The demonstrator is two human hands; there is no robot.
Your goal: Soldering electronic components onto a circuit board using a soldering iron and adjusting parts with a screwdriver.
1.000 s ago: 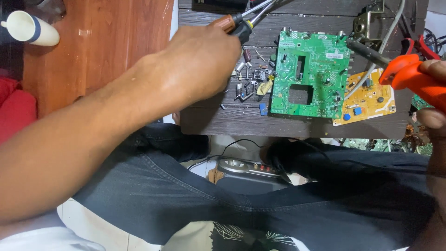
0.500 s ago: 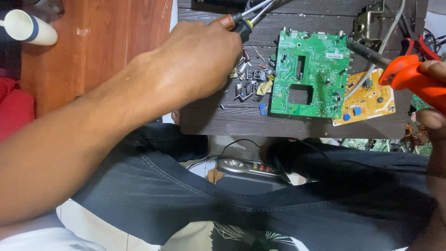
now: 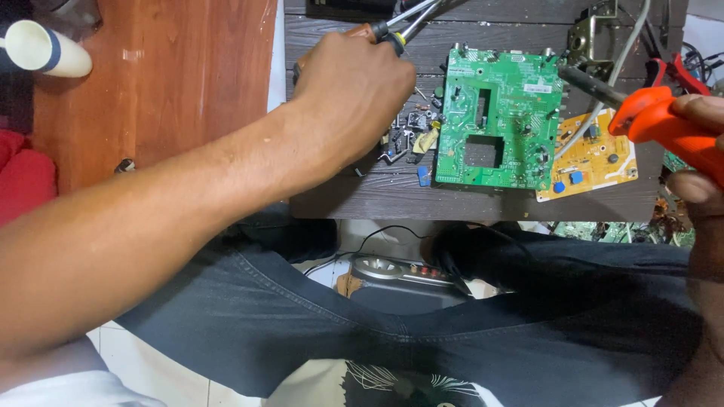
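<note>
Here we are reaching our left hand (image 3: 354,94) across the dark wood-grain work board (image 3: 347,188), its fingers curling down over a bundle of screwdrivers with orange and black handles and bright steel shafts (image 3: 392,22) at the board's far edge. The knuckles are hiding the fingertips, so we cannot tell whether that hand is actually gripping a handle or only resting on the bundle. Just beside the hand, toward the middle of the board, a small heap of loose dark electronic components (image 3: 407,136) is lying against the left edge of a large green printed circuit board with a rectangular cut-out (image 3: 501,113).

Our right hand (image 3: 697,158) is sitting at the right edge of the view, thumb and fingers pressed around the orange plastic handle of a soldering iron (image 3: 656,124). Its dark metal barrel is pointing left, with the tip hovering over the green board's upper right corner. A smaller yellow circuit board with blue parts (image 3: 592,162) is lying partly under the iron, touching the green board's right edge.
</note>
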